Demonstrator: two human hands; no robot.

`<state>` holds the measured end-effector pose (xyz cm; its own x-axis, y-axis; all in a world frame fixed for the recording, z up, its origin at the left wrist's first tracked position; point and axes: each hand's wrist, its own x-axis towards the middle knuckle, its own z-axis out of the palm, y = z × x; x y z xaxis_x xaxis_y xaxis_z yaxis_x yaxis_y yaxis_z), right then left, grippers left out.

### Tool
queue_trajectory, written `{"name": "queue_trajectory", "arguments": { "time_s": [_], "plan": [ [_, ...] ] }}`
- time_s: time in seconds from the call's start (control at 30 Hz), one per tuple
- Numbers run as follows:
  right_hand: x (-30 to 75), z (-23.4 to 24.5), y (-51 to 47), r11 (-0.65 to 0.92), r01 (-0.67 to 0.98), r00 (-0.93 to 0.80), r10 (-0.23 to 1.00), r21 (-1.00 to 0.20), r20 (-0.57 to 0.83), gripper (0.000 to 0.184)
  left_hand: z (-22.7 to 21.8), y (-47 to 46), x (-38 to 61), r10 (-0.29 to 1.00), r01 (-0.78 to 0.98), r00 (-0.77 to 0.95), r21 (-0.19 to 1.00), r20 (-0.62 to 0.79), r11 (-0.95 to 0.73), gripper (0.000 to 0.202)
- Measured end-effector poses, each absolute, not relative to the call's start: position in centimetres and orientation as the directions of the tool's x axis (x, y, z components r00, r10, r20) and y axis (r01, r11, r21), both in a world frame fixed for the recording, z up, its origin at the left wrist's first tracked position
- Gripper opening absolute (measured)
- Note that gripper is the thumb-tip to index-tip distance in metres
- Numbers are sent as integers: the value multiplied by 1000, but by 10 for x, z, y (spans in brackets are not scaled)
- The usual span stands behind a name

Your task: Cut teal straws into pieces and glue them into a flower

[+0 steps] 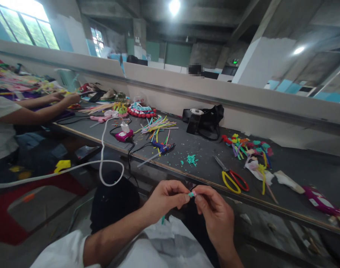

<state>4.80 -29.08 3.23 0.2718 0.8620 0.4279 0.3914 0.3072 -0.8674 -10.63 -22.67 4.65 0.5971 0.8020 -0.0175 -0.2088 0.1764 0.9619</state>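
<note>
A small green-and-pink piece (191, 194) is held over the person's lap, just off the counter (182, 139), nearer the person than the scissors (226, 170) and to the left of them. The fingers of the left hand (167, 199) are almost closed, thumb and forefinger pinching the piece's green end. The fingers of the right hand (214, 210) are likewise drawn together, thumb and forefinger at its pink end.

The scissors lie on the counter, yellow and red handles towards the person. Left of the scissors sits a loose heap of green scraps (191, 160); farther left are a blue glue gun (162, 147) and, behind it, a pile of coloured strips (158, 125). Well left of the scissors is a magenta box (123, 135) with a white plug (125, 128) on it. Beyond the scissors, near the partition, stands a black bag (215, 116); a bunch of bright flower-like pieces (237, 141) lies behind and to the right of them. A magenta case (320, 201) is well to the scissors' right. At the far left from the scissors, a co-worker's hand (72, 98) reaches over the counter.
</note>
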Motion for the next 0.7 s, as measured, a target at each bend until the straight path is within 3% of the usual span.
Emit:
{"name": "queue_trajectory", "arguments": {
  "time_s": [0.27,0.53,0.7],
  "plan": [
    [51,27,-295,374,584,190,800,-721,569,11,43,-227,-105,799,-207,598,950,-65,233,27],
    [49,26,-296,374,562,214,796,-738,566,10,35,-229,-114,754,-95,647,993,111,-64,31],
    [46,24,-299,386,550,201,799,-740,566,11,38,-229,-118,740,-61,660,991,130,-121,31]
  ]
}}
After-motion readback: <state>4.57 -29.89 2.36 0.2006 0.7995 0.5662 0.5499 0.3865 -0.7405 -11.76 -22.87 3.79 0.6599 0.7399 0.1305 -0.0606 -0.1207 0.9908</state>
